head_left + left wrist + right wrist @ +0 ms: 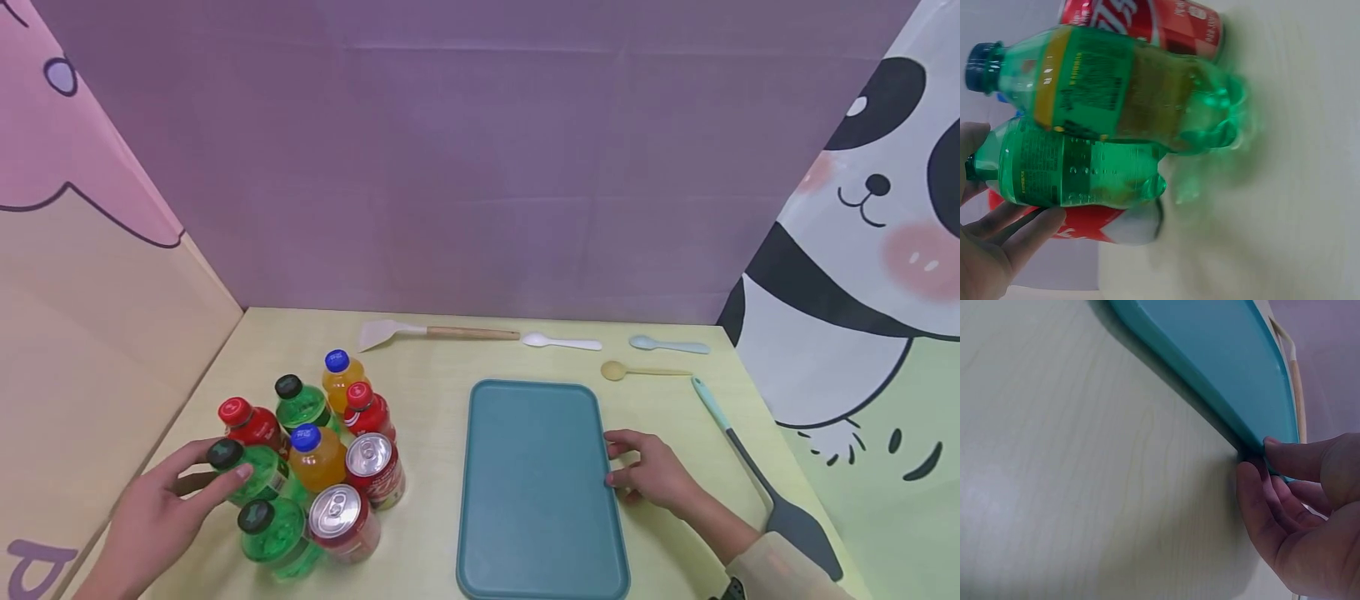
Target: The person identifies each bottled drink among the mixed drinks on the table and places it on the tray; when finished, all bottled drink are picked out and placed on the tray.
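Note:
My left hand reaches around a green soda bottle with a black cap, thumb on the near side and fingers beyond it. In the left wrist view, the fingers lie along this green bottle's side near the label. Another green bottle stands right in front of it. A red-labelled bottle is just behind. My right hand pinches the right edge of a blue-green rectangular tray, thumb over the rim and fingers at its underside in the right wrist view.
Beside the left hand cluster orange-drink bottles with blue caps, a red-capped bottle and two soda cans. Along the back lie a wooden-handled spatula and small spoons. A dark turner lies at right.

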Demonstrator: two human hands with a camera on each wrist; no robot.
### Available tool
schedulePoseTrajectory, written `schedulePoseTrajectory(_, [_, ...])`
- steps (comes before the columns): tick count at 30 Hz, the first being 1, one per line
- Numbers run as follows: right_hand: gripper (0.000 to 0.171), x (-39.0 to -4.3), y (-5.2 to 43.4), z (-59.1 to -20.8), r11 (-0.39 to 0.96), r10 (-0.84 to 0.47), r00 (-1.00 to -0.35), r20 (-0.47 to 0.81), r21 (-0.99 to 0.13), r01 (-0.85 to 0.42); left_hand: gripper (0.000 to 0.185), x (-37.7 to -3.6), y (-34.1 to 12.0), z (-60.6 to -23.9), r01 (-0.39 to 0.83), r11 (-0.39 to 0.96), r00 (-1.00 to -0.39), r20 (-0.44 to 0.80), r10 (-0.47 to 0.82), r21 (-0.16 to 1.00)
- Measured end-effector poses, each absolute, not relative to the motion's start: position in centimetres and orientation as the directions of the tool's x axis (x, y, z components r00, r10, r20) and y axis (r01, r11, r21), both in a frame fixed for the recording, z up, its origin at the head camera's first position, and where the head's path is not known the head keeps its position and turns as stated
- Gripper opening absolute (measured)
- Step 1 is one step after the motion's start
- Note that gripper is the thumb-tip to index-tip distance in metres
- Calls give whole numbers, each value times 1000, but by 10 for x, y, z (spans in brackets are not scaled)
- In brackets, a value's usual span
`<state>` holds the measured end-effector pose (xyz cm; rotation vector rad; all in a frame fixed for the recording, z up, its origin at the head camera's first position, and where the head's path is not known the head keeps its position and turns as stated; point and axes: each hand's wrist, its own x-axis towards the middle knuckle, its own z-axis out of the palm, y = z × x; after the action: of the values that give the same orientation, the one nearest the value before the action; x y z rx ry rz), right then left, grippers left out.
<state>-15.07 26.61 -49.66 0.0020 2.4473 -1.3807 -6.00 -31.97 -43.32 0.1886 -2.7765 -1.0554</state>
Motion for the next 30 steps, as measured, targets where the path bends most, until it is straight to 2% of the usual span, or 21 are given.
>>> schedulePoseTrajectory(9, [69, -150, 268, -496, 547, -166, -945, -283, -824, 150, 38, -58, -325, -400, -52, 775, -961, 181, -211, 629])
schedulePoseTrajectory(12, [69, -151, 269, -497, 551, -165, -944, -286, -821, 153, 36, -59, -325, -384, -8, 786, -948, 245, -203, 618])
schedulePoseTrajectory(18, [68, -154, 269, -500, 569, -134, -945, -297, -804, 172, 33, -63, -322, -347, 74, 743, -921, 331, -205, 665])
schedulePoseTrajectory(24, [65, -155, 268, -501, 596, -112, -952, -285, -786, 165, 33, -74, -313, -314, 132, 720, -917, 360, -172, 681])
schedulePoseTrajectory(30, [64, -153, 266, -501, 593, -111, -953, -283, -788, 165, 40, -96, -290, -285, 109, 782, -954, 284, -91, 614])
